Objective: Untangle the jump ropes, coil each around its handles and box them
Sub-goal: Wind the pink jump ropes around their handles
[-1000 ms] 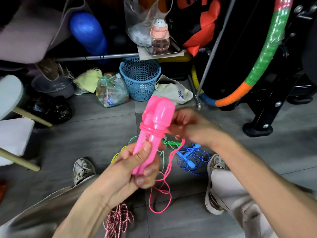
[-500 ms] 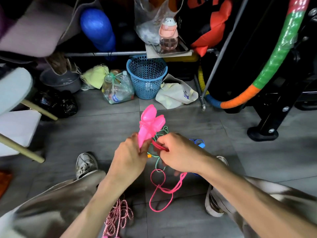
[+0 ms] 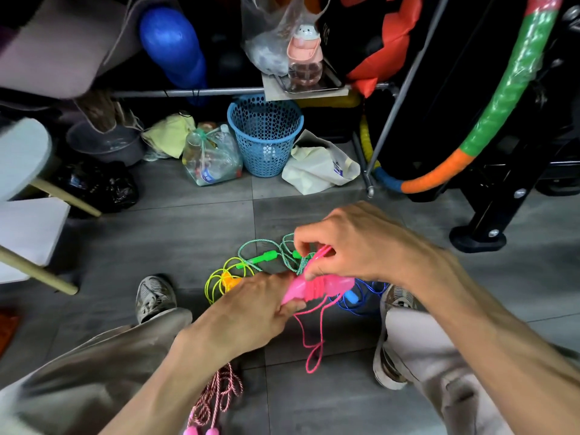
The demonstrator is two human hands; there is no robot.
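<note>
- The pink handles [image 3: 314, 287] are lying sideways as a pair between the two hands, glossy translucent plastic, with several turns of pink rope [image 3: 314, 340] bunching around their middle.
- The left hand [image 3: 251, 318] is gripping the near end of those handles, fingers curling under them.
- The right hand [image 3: 354, 246] is hovering just above the handles, thumb and forefinger pinching a short loop of the same pink rope.
- The loose rest of the rope is hanging below the hands in one long loop toward the grey floor [image 3: 188, 240].
- Four more ropes are lying around the hands: a green rope [image 3: 266, 255] just beyond them, a yellow rope [image 3: 219, 277] beside the left hand, a blue rope [image 3: 357, 299] under the right wrist, and a pink-and-white striped rope [image 3: 216, 400] beneath the left forearm.
- Two grey shoes [image 3: 153, 296] are showing, one on either side of the hands.
</note>
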